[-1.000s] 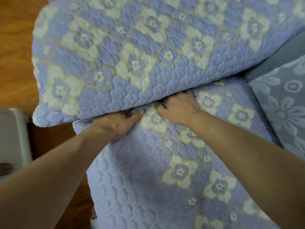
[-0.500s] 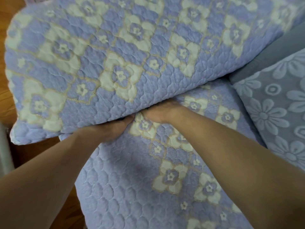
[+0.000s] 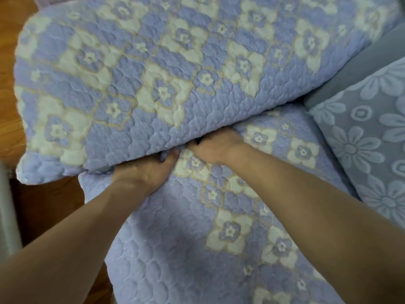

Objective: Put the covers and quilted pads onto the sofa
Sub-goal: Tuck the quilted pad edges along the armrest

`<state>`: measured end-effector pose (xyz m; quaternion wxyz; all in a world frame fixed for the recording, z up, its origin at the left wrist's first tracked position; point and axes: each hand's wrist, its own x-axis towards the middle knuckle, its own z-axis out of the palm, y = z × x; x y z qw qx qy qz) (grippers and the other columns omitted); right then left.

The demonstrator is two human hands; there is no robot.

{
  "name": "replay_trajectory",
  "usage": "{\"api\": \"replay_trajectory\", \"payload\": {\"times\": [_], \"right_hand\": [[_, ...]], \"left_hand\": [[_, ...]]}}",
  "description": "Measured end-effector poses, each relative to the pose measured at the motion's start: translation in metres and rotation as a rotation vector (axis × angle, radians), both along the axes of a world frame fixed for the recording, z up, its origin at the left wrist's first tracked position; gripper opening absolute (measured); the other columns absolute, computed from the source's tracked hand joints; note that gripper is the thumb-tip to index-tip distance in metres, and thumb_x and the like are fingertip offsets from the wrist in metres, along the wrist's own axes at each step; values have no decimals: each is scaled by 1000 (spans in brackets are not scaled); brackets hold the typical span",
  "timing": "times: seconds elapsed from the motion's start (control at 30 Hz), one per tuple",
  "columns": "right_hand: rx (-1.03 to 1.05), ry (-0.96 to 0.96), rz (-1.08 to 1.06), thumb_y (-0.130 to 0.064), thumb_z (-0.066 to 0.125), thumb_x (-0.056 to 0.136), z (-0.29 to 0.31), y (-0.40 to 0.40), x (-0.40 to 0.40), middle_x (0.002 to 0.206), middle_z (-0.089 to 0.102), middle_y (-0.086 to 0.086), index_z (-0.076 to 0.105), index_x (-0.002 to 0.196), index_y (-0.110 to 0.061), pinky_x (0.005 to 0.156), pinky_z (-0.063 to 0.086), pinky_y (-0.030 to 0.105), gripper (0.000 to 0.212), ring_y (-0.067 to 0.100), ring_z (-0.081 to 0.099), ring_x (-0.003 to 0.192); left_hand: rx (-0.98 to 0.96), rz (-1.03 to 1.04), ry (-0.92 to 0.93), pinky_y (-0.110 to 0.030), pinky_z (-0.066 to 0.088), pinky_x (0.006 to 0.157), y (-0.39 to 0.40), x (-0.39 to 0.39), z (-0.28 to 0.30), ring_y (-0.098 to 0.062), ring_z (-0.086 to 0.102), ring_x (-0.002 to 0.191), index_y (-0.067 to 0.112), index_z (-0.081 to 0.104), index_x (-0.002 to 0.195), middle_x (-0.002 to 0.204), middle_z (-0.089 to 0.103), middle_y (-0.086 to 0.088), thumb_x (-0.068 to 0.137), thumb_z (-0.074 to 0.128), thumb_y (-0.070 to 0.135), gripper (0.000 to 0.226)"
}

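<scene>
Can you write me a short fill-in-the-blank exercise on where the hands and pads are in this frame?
1. Both hands reach into the crease between the back pad and the ____ pad.
2. The left hand lies ____ of the right hand.
3. The floor is made of ____.

Answers: seat; left; wood

The quilted cushion [image 3: 175, 80] bulges over the crease at 12 o'clock, crowding both hands; free floor [image 3: 50, 205] lies at 9 o'clock; floral cover [image 3: 361, 150] blocks 3 o'clock.
</scene>
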<state>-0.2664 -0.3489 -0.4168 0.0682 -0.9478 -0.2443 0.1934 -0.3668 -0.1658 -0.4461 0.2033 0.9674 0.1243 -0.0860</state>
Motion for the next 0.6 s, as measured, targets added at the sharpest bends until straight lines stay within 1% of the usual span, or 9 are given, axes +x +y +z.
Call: {"api": "replay_trajectory", "payload": {"times": [0.1, 0.17, 0.23, 0.27, 0.33, 0.37, 0.43, 0.5, 0.6], "right_hand": [[47, 82, 7, -72, 23, 90, -5, -1, 6, 167, 7, -8, 7, 157, -42, 125, 10, 46, 76, 22, 6, 154], [17, 45, 20, -72, 20, 88, -7, -4, 9, 166, 14, -6, 12, 157, -41, 124, 13, 47, 76, 22, 10, 153], [-24, -59, 56, -67, 13, 91, -5, -7, -2, 164, 23, -3, 17, 157, -37, 123, 15, 46, 72, 23, 14, 152], [-31, -95, 85, -64, 10, 94, -3, -12, -11, 163, 27, -2, 21, 157, -34, 123, 15, 45, 71, 22, 17, 151], [-66, -173, 98, -57, 12, 97, 3, -37, -25, 153, 42, 1, 38, 150, -27, 121, 16, 45, 66, 23, 29, 144], [-108, -235, 53, -53, 16, 97, 7, -58, -25, 144, 50, 2, 47, 142, -25, 119, 21, 46, 62, 25, 37, 137], [-200, -307, -136, -49, 22, 98, 12, -104, -4, 135, 54, 5, 52, 135, -23, 113, 27, 49, 54, 27, 43, 129], [-257, -236, -216, -47, 22, 98, 9, -129, 18, 142, 49, 4, 47, 138, -25, 112, 26, 48, 52, 26, 39, 133], [-258, -187, -235, -42, 25, 96, -11, -115, 42, 141, 49, 4, 50, 133, -24, 114, 21, 52, 48, 27, 36, 135]], "left_hand": [[37, -6, 56, -51, 16, 124, 1, 4, -4, -20, 6, 155, 59, 2, 151, 168, 2, 15, 79, 14, 95, 82], [70, 17, 164, -53, 27, 120, -3, 2, 7, -30, 27, 150, 46, 26, 153, 164, 27, 0, 87, 12, 86, 79], [238, 23, 244, -54, 39, 108, -25, -15, 26, -40, 50, 128, 19, 52, 139, 137, 57, -16, 100, 13, 66, 73], [306, 18, 223, -55, 39, 104, -41, -23, 34, -42, 53, 120, 9, 54, 131, 127, 61, -21, 102, 21, 56, 64], [310, 6, 156, -58, 37, 103, -61, -34, 38, -46, 54, 113, 1, 53, 125, 120, 61, -27, 99, 39, 41, 49], [279, 2, 114, -56, 38, 103, -63, -33, 36, -46, 54, 112, 1, 54, 126, 119, 61, -28, 96, 41, 42, 52], [215, 21, 116, -51, 43, 99, -60, -23, 41, -45, 58, 111, 4, 57, 128, 120, 64, -27, 95, 39, 53, 61], [216, 43, 137, -46, 48, 95, -56, -15, 39, -43, 60, 114, 10, 56, 131, 125, 64, -23, 96, 38, 60, 64], [252, 32, 101, -43, 50, 90, -57, -11, 36, -41, 62, 111, 13, 55, 130, 123, 66, -19, 96, 37, 61, 62]]}}
